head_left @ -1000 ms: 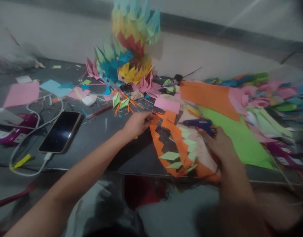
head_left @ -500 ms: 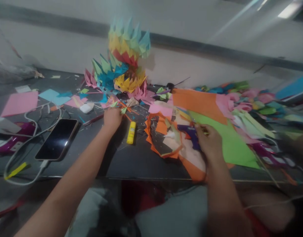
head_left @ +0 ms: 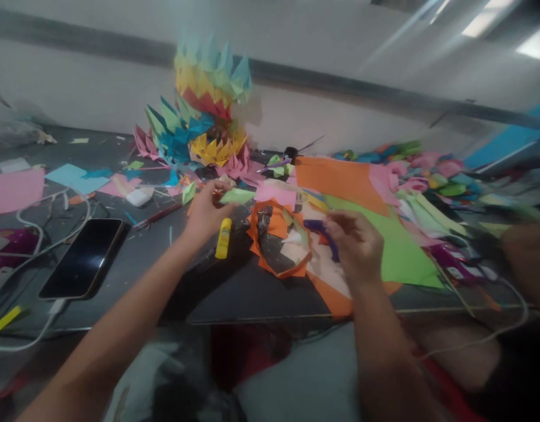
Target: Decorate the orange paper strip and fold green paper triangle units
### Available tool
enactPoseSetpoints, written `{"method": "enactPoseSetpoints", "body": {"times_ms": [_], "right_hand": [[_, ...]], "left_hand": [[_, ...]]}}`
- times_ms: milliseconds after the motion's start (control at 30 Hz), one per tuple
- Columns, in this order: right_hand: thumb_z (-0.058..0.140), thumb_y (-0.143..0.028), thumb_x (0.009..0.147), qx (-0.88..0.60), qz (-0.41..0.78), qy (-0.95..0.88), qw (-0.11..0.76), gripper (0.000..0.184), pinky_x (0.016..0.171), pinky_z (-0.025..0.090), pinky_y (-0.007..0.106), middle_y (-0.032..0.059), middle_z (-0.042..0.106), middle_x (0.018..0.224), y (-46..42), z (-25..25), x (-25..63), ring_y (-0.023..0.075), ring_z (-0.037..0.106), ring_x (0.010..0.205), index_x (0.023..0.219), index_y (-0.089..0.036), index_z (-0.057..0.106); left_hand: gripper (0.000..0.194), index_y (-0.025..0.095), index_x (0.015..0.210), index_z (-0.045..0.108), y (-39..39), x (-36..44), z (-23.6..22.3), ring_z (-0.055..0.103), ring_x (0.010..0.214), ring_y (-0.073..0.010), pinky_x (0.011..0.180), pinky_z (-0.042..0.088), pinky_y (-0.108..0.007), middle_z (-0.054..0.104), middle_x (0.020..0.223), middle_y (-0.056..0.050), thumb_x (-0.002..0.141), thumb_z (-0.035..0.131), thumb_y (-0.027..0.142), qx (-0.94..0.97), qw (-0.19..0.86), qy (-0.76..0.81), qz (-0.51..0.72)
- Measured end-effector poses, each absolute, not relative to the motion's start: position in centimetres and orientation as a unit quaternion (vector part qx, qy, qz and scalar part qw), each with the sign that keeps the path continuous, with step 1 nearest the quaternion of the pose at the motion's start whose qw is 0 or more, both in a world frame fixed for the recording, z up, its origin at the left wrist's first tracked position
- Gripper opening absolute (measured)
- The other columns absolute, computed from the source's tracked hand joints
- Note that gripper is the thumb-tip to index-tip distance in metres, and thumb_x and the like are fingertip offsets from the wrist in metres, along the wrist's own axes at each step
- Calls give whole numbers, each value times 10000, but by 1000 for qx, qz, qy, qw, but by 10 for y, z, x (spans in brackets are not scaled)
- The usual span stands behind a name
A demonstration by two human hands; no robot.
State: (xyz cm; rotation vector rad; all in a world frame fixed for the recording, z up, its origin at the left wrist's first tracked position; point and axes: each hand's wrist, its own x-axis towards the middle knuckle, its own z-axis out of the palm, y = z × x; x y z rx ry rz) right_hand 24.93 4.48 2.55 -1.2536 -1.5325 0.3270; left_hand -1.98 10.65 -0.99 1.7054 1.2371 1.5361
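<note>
My left hand point(head_left: 208, 214) pinches a folded light green paper piece point(head_left: 237, 196) between thumb and fingers, just above the yellow glue stick point(head_left: 223, 239) lying on the table. My right hand point(head_left: 357, 240) is closed around a dark blue glue gun point(head_left: 314, 225), which is partly covered by the fingers and points left. Between my hands lies an orange paper ring point(head_left: 281, 271) with a zigzag edge. Behind them stands a tiered figure of folded paper point(head_left: 212, 99) in light blue, yellow, red, green and pink.
A black phone point(head_left: 82, 258) on a white cable lies at the left. Orange point(head_left: 331, 179) and green sheets point(head_left: 401, 261) spread at the right, near a magenta power strip point(head_left: 457, 264). Paper flowers point(head_left: 445, 170) pile at the back right. Another person's arm point(head_left: 527, 252) shows at the right edge.
My left hand has lifted from the scraps with the light green paper piece in it. The right hand has closed further over the glue gun. The view has shifted slightly right.
</note>
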Motion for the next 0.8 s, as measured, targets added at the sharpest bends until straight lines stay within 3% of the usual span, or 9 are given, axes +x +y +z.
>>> {"method": "enactPoseSetpoints", "body": {"times_ms": [67, 100, 233, 400, 567, 633, 800], "right_hand": [[680, -343, 744, -480, 95, -696, 525, 249, 581, 491, 246, 11, 637, 796, 33, 31, 236, 132, 589, 655, 948, -212, 619], [703, -324, 727, -463, 67, -723, 509, 273, 599, 500, 256, 16, 638, 817, 27, 33, 229, 138, 595, 676, 960, -213, 614], [725, -288, 722, -405, 9, -803, 436, 325, 786, 519, 304, 53, 672, 961, 13, 40, 208, 183, 632, 865, 1012, -202, 606], [603, -189, 820, -388, 87, -827, 398, 86, 781, 538, 264, 27, 714, 894, 9, 40, 202, 158, 669, 830, 876, -208, 666], [634, -251, 782, -479, 249, -726, 426, 262, 659, 565, 246, 28, 717, 855, 8, 38, 201, 158, 681, 744, 1038, -198, 645], [668, -304, 750, -496, 295, -699, 422, 254, 621, 561, 232, 27, 719, 826, 7, 39, 200, 160, 679, 717, 979, -195, 676], [654, -284, 747, -514, 243, -719, 400, 152, 551, 530, 229, 27, 708, 738, 4, 40, 201, 147, 644, 621, 852, -192, 715]], "left_hand": [[422, 189, 1051, 495, 89, -3, -4, 597, 686, -112, 550, 473, -200, 623, 844, -8, 673, 684, 174, 635, 348, 390, 569], [401, 188, 1047, 515, 79, 3, -1, 603, 661, -110, 555, 480, -202, 633, 794, 2, 681, 676, 164, 653, 387, 362, 542], [72, 160, 819, 651, 51, 18, 8, 620, 679, -113, 624, 490, -213, 681, 762, -7, 754, 619, 160, 747, 423, 295, 421], [34, 143, 759, 646, 39, 24, 13, 613, 635, -106, 597, 475, -206, 683, 710, -3, 737, 640, 167, 720, 446, 330, 417], [97, 146, 717, 581, 40, 25, 12, 603, 599, -92, 552, 461, -180, 658, 667, 16, 693, 673, 166, 655, 498, 338, 457], [61, 146, 688, 592, 40, 25, 13, 586, 589, -84, 546, 446, -175, 647, 649, 20, 705, 650, 148, 669, 480, 340, 454], [31, 152, 761, 640, 36, 26, 13, 607, 667, -99, 614, 463, -195, 671, 727, 1, 745, 632, 178, 695, 454, 343, 441]]}}
